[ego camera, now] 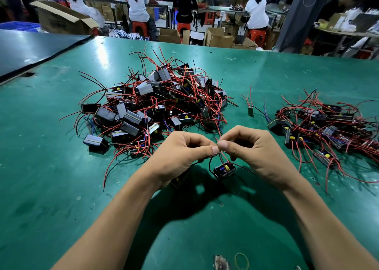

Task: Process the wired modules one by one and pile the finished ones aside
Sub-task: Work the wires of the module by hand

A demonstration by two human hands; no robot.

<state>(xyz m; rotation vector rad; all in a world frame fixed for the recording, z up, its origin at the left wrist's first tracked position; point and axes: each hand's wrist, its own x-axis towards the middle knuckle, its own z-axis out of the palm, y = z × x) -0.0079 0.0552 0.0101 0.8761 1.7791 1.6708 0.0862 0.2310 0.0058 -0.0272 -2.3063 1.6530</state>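
A small black module [224, 170] with a yellow part and red and black wires hangs just above the green table [51, 167] between my hands. My left hand [180, 153] and my right hand [252, 151] meet thumb to thumb and pinch its thin wire ends at about the same spot. A second black module [180, 179] shows partly under my left palm. A large heap of wired modules [155, 103] lies beyond my hands at the centre. A smaller pile of modules [326, 128] lies to the right.
A loose small green board with wires [250, 110] lies between the two piles. A rubber band [242, 261] lies near the front edge. A dark mat [30, 48] covers the far left. People sit at benches behind, among cardboard boxes [61, 19].
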